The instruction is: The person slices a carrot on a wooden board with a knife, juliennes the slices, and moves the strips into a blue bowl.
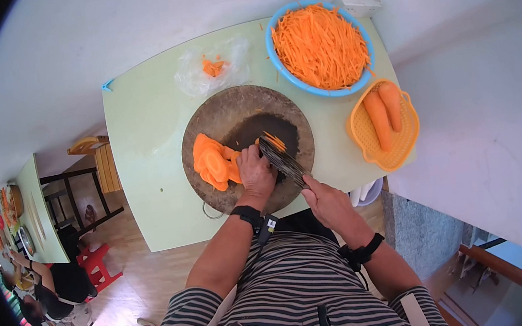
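My right hand (330, 205) grips the handle of a dark-bladed kitchen knife (283, 160) over a round chopping board (235, 107). Beside the blade, my left hand (255, 171) presses down with bent fingers on carrot slices at the board's middle; the fingertips are partly hidden. A fanned pile of carrot slices (210, 161) lies left of that hand. A few thin carrot shreds (274, 140) lie by the far end of the blade.
A blue basin (272, 51) full of carrot shreds stands at the back right. Below it, a yellow basket (408, 143) holds two whole carrots (378, 121). A plastic bag (235, 55) with carrot scraps lies behind the board. Another person (61, 285) sits far left near a red stool (96, 266).
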`<state>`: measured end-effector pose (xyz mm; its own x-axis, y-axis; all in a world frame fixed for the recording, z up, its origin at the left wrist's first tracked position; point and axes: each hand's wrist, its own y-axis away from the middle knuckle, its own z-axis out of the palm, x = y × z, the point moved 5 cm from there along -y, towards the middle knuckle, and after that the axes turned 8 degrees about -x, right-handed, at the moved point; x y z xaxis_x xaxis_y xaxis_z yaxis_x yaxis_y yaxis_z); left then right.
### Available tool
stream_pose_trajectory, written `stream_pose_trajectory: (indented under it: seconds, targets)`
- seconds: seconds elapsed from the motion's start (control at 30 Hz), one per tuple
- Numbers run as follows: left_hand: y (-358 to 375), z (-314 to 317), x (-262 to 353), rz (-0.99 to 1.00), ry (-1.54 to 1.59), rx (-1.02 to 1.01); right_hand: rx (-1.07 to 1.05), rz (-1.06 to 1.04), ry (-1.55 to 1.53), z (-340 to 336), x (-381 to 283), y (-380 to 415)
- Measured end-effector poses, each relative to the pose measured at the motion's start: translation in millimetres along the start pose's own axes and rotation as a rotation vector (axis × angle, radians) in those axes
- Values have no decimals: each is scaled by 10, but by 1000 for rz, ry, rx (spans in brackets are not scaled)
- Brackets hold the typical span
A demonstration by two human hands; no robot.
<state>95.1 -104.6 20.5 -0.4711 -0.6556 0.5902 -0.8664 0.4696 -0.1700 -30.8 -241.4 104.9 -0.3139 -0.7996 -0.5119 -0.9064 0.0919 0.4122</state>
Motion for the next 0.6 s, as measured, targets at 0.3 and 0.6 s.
stream_pose_trajectory:
  seconds: [0.3, 0.6]
  targets:
    - [2, -12, 19, 8, -13, -29, -6, -25, -73, -22, -68, -359]
    - [13, -1, -13, 3, 20, -17, 7, -24, -51, -15, 25, -3]
